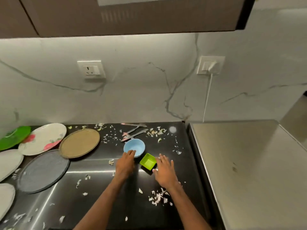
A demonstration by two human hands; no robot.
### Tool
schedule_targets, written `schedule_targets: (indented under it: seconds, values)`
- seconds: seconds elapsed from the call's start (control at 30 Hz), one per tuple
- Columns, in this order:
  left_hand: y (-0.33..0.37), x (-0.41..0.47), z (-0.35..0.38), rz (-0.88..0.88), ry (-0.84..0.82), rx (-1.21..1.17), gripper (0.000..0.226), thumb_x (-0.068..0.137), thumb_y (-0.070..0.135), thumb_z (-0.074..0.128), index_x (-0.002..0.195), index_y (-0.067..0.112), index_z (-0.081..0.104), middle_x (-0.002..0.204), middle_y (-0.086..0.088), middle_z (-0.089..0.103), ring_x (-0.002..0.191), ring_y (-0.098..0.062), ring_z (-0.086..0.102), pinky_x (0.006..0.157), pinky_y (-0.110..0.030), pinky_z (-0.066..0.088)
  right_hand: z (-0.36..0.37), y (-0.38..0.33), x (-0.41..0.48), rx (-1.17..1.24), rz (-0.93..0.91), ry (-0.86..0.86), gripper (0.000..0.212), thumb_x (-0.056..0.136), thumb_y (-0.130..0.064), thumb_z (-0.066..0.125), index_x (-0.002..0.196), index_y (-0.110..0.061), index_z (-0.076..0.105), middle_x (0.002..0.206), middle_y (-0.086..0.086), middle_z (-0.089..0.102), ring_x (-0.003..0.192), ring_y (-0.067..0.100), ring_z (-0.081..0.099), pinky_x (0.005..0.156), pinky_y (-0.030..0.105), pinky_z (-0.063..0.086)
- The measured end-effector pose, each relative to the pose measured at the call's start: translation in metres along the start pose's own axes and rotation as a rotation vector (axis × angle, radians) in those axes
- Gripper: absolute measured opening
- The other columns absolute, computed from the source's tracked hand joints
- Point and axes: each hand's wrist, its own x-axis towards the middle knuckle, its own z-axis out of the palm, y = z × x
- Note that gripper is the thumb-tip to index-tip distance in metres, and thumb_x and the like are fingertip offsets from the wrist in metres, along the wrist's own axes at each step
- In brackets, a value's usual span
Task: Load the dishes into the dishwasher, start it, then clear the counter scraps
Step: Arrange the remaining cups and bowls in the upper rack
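1. Dishes stand on the black countertop [103,196]: a blue bowl [135,146] near its middle, and a green square dish [147,161] just beside the bowl, toward the front and right.
2. Left hand [125,165]: palm down, fingers close together and almost straight, with the tips on the near rim of the blue bowl. No curl round the rim shows.
3. Right hand [164,171]: palm down, fingers spread apart, holding nothing. Forefinger and thumb flank the right side of the green square dish; whether they touch it cannot be told.
4. Plates overlap along the left edge: a green plate [14,137] in the back left corner, then a floral plate [44,138], a tan plate [79,143], a grey plate [43,170] and two white plates [9,163].
5. Cutlery [135,131] with pink handles lies crossed near the back edge, behind the blue bowl.
6. Pale scraps [157,197] are strewn across the countertop, thickest beside the right wrist.
7. A steel surface [249,163] adjoins the right edge.
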Motion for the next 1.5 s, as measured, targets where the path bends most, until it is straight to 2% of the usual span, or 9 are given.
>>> schedule_targets:
  seconds: [0.1, 0.23, 0.5, 0.63, 0.8, 0.97, 1.1, 1.37, 1.5]
  values:
    - [-0.025, 0.024, 0.007, -0.020, -0.056, 0.017, 0.052, 0.092, 0.026, 0.055, 0.143, 0.027, 0.046, 0.146, 0.004, 0.049, 0.128, -0.024, 0.048, 0.092, -0.042, 0.050, 0.006, -0.014, 0.008, -0.002, 0.018, -0.009, 0.064, 0.100, -0.030, 0.051, 0.155, -0.017, 0.022, 0.165, 0.004, 0.012, 0.153, 0.022, 0.007, 0.121, 0.050, 0.005]
    - [-0.032, 0.041, 0.010, -0.025, -0.014, -0.008, 0.027, 0.092, 0.024, 0.054, 0.114, 0.029, 0.068, 0.123, 0.003, 0.067, 0.114, -0.022, 0.060, 0.085, -0.038, 0.051, 0.011, -0.004, 0.004, 0.017, 0.069, 0.003, 0.065, 0.099, -0.029, 0.053, 0.155, -0.020, 0.021, 0.165, 0.004, 0.014, 0.153, 0.021, 0.007, 0.122, 0.049, 0.005]
    - [0.025, 0.053, -0.017, 0.051, 0.148, -0.200, 0.021, 0.098, 0.035, 0.055, 0.105, 0.018, 0.063, 0.098, -0.011, 0.071, 0.090, -0.035, 0.067, 0.069, -0.040, 0.050, 0.009, 0.016, 0.004, 0.048, 0.177, 0.082, 0.072, 0.100, -0.032, 0.052, 0.158, -0.018, 0.012, 0.166, 0.001, 0.006, 0.153, 0.019, 0.004, 0.122, 0.048, 0.006]
    - [0.087, 0.048, -0.029, 0.090, -0.058, -0.852, 0.020, 0.095, 0.026, 0.064, 0.104, 0.009, 0.068, 0.080, -0.006, 0.069, 0.050, -0.011, 0.061, 0.047, -0.032, 0.050, -0.004, 0.032, -0.005, 0.195, 0.188, 0.240, 0.087, 0.096, -0.051, 0.051, 0.159, -0.024, -0.003, 0.166, -0.005, -0.010, 0.153, 0.016, -0.007, 0.122, 0.046, 0.004]
    - [0.162, 0.024, -0.024, 0.138, -0.563, -1.247, 0.031, 0.095, 0.024, 0.063, 0.112, -0.002, 0.067, 0.083, -0.017, 0.063, 0.054, -0.011, 0.053, 0.051, -0.025, 0.044, -0.027, 0.084, -0.045, 0.355, 0.244, 0.488, 0.104, 0.078, -0.089, 0.030, 0.157, -0.026, 0.004, 0.165, 0.000, 0.010, 0.151, 0.018, 0.015, 0.122, 0.043, 0.021]
    - [0.249, -0.010, 0.006, 0.162, -0.858, -1.285, 0.033, 0.094, 0.028, 0.062, 0.108, -0.002, 0.068, 0.060, -0.002, 0.053, 0.044, -0.007, 0.039, 0.053, -0.023, 0.042, -0.040, 0.151, -0.120, 0.546, 0.356, 0.671, 0.095, 0.079, -0.067, 0.065, 0.153, -0.025, 0.022, 0.156, -0.002, 0.032, 0.141, 0.016, 0.036, 0.112, 0.041, 0.040]
    - [0.329, -0.053, 0.031, 0.142, -1.001, -1.236, 0.023, 0.097, 0.028, 0.060, 0.103, 0.007, 0.066, 0.053, 0.005, 0.043, 0.047, -0.007, 0.033, 0.056, -0.023, 0.045, -0.045, 0.209, -0.193, 0.601, 0.438, 0.747, 0.097, 0.075, -0.070, 0.068, 0.151, -0.026, 0.026, 0.153, -0.005, 0.031, 0.138, 0.014, 0.037, 0.105, 0.041, 0.046]
    - [0.465, -0.139, 0.090, 0.378, -1.097, -0.891, 0.033, 0.096, 0.040, 0.061, 0.111, 0.012, 0.070, 0.079, -0.001, 0.064, 0.058, -0.013, 0.052, 0.063, -0.028, 0.050, -0.039, 0.306, -0.326, 0.606, 0.631, 0.894, 0.091, 0.075, -0.066, 0.073, 0.148, -0.032, 0.030, 0.150, -0.010, 0.034, 0.134, 0.013, 0.039, 0.104, 0.041, 0.047]
    - [0.519, -0.178, 0.116, 0.466, -1.084, -0.730, 0.028, 0.099, 0.031, 0.058, 0.118, 0.012, 0.065, 0.094, -0.006, 0.070, 0.070, -0.013, 0.065, 0.061, -0.026, 0.050, -0.016, 0.344, -0.383, 0.709, 0.783, 1.001, 0.093, 0.073, -0.061, 0.079, 0.147, -0.029, 0.034, 0.150, -0.012, 0.037, 0.135, 0.010, 0.040, 0.103, 0.043, 0.047]
